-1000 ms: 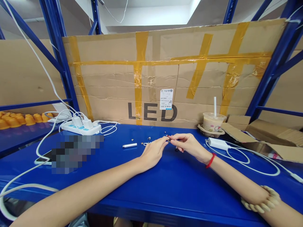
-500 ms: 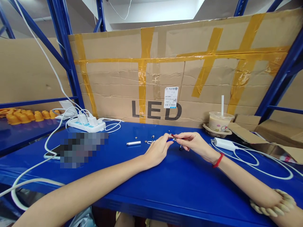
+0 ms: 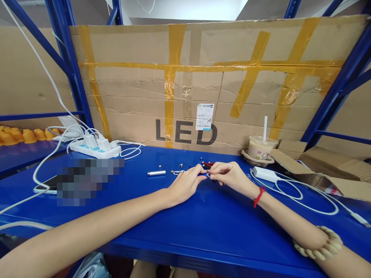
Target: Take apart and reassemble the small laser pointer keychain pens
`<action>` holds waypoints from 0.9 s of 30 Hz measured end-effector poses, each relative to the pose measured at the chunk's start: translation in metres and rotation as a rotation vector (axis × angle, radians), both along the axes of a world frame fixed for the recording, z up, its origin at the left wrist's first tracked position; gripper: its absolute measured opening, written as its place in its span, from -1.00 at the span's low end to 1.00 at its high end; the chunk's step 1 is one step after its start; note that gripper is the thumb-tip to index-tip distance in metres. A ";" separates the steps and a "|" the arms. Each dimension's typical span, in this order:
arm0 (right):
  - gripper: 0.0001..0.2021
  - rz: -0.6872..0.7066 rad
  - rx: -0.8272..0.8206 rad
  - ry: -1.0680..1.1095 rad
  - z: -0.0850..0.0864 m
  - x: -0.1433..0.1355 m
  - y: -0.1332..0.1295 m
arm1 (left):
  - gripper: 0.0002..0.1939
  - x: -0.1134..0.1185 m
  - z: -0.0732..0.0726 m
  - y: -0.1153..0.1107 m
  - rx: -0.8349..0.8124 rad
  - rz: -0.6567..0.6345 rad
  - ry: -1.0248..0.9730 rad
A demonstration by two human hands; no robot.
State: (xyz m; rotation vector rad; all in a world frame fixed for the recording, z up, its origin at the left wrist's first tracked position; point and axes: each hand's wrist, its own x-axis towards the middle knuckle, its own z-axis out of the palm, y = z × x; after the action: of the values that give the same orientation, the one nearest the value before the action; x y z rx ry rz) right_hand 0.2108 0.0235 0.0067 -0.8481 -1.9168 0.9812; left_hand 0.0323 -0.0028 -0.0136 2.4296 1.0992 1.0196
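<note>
My left hand (image 3: 187,184) is closed round a small blue tube (image 3: 203,174), mostly hidden by the fingers. My right hand (image 3: 228,173) pinches at the tube's right end, where a tiny silvery part shows; I cannot make out its kind. Just behind the fingertips lie several small red and black pieces (image 3: 207,165), partly covered. To the left of my hands are a silver metal tube (image 3: 156,173), a small metal clip (image 3: 177,172), a shiny metal bit (image 3: 181,165) and small round discs (image 3: 172,171).
On the left stand a white power strip (image 3: 95,148) with cables and a phone (image 3: 48,184). To the right are a drink cup (image 3: 261,147) with a straw, a white adapter (image 3: 265,174) with its looped cable, and an open cardboard box (image 3: 333,166). A large carton (image 3: 130,100) backs the blue table (image 3: 220,224).
The view has shifted a little, so everything sits further left. My right hand's fingers have drawn closer together at the tube's end. My left hand keeps its hold.
</note>
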 end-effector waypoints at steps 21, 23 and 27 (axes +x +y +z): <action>-0.65 -0.083 0.004 -0.018 0.001 -0.005 0.000 | -0.87 0.003 0.004 0.000 -0.009 0.080 -0.048; -0.64 -0.094 -0.029 -0.006 0.003 -0.006 -0.001 | -0.85 0.003 0.004 0.001 -0.009 0.076 -0.059; -0.64 -0.105 -0.102 -0.018 0.005 -0.005 -0.001 | -0.83 0.003 0.003 0.003 -0.002 0.054 -0.061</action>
State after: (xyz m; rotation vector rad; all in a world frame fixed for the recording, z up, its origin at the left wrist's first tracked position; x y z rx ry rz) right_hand 0.2054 0.0230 0.0112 -1.0090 -1.8308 1.0172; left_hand 0.0355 -0.0002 -0.0111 2.3626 1.1513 1.1004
